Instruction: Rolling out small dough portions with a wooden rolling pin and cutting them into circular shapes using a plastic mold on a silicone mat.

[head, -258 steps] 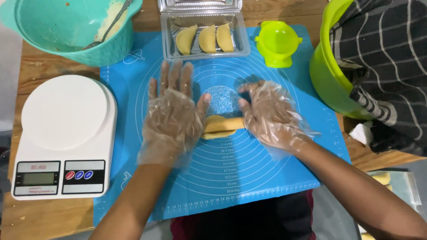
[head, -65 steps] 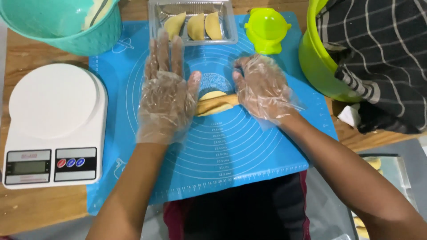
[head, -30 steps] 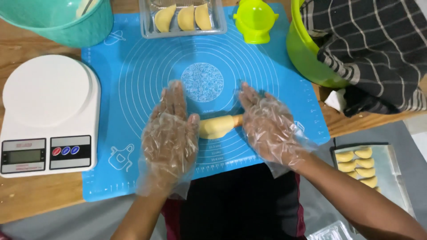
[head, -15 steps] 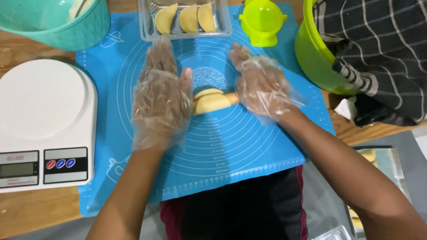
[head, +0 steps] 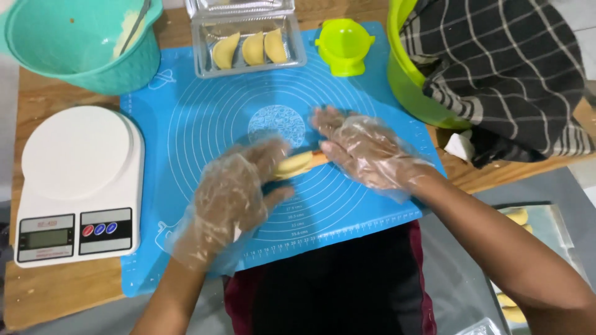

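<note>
Both my hands wear clear plastic gloves over a blue silicone mat point(head: 205, 118) with printed rings. My left hand point(head: 233, 198) curls over the left part of a thin wooden rolling pin point(head: 319, 159), thumb on the near side. My right hand point(head: 366, 152) lies on the pin's right part with fingers spread. A yellow piece of dough point(head: 294, 165) shows between the hands, around or under the pin; I cannot tell which. Most of the pin is hidden by my palms.
A clear tray point(head: 202, 62) with three folded yellow pastries sits at the mat's far edge, beside a lime-green press mould point(head: 344, 46). A teal bowl point(head: 81, 68) and white scale point(head: 74, 180) stand left. A green bowl point(head: 410, 87) under a checked cloth is right.
My hands have been rolling the pin and dough back and forth on the mat. Since half a second ago they have come a little nearer to me.
</note>
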